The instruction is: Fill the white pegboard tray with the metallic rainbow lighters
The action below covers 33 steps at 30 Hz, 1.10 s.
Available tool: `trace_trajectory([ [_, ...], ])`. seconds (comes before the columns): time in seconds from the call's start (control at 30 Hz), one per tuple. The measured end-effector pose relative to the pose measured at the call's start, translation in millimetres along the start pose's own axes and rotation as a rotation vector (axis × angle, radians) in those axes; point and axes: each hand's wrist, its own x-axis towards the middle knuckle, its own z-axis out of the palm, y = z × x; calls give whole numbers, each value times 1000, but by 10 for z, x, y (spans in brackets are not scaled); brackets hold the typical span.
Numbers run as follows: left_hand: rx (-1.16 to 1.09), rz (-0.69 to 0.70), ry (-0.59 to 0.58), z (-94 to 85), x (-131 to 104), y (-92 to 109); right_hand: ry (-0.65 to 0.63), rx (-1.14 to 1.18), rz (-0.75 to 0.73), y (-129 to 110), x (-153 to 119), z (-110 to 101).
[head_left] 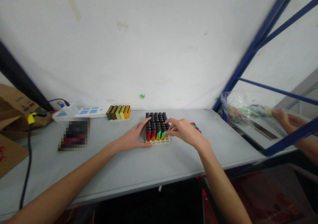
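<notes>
Rows of black-topped lighters stand upright in a white tray on the table. The front ones have red and green bodies. My left hand braces the tray at its left side, fingers along the edge and thumb at the front corner. At the tray's front right, my right hand pinches a lighter by its upper part; most of that lighter is hidden by the fingers. Several loose lighters lie on the table just beyond my right hand, partly covered by it.
A second tray of yellow and green lighters stands near the wall beside a power strip. A blurred-out flat item and cardboard lie left. Blue metal framing rises right; beyond it are a plastic bag and another person's hand.
</notes>
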Motion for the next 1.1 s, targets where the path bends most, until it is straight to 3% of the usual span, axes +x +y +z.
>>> trace_trajectory([
  [0.1, -10, -14, 0, -12, 4, 23, 21, 9, 103, 185, -87, -234],
  [0.23, -4, -27, -12, -19, 7, 31, 109, -184, 234, 668, -224, -506],
  [0.33, 8, -23, -13, -15, 8, 15, 37, -299, 322, 1051, -336, -561],
  [0.43, 10, -9, -8, -10, 8, -2, -78, -257, 381, 1294, -392, -519],
  [0.67, 22, -12, -10, -7, 12, 10, -216, -122, 399, 1375, -253, -373],
  [0.83, 22, -15, -19, -20, 17, 29, -125, -131, 340, 1396, -168, -305],
  [1.1, 12, -19, -14, -21, 0, 10, -92, -96, 333, 1407, -150, -309],
])
